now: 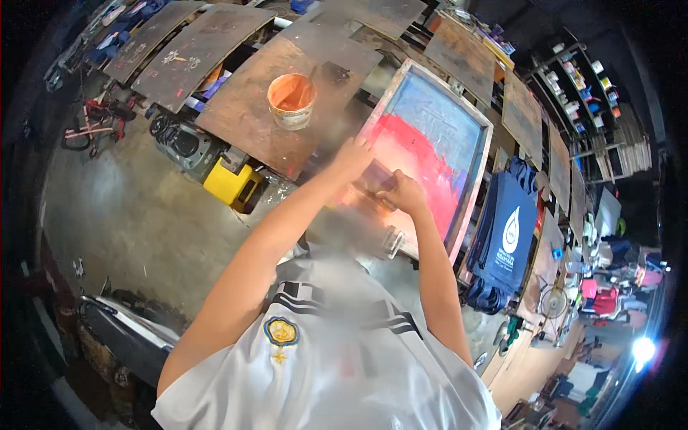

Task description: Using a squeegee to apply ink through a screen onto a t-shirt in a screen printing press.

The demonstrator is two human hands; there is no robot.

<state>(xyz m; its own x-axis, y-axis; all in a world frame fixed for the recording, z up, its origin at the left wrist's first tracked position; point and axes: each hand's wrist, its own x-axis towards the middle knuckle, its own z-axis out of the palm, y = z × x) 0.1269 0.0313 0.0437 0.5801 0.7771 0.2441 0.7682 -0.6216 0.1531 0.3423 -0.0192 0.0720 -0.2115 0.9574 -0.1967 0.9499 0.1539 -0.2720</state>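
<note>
A wooden-framed printing screen (469, 208) lies tilted before me, its mesh blue at the far end and smeared with bright red and orange ink nearer to me. Across the near part of the mesh is a squeegee (378, 177), brownish-purple and partly blurred. My right hand (403, 193) is closed round its right side, thumb on top. At its left end, close to the frame's left edge, my left hand (352, 159) grips with bent fingers, slightly smeared. A white tub (292, 118) of orange ink, with a stick in it, stands on a brown board left of the screen.
Dark blue printed tote bags (505, 233) are piled right of the screen. Below the board on the left are a yellow container (233, 183) and a dark machine (188, 147). More brown boards (193, 54) line the tables; a rack of bottles (577, 86) stands far right.
</note>
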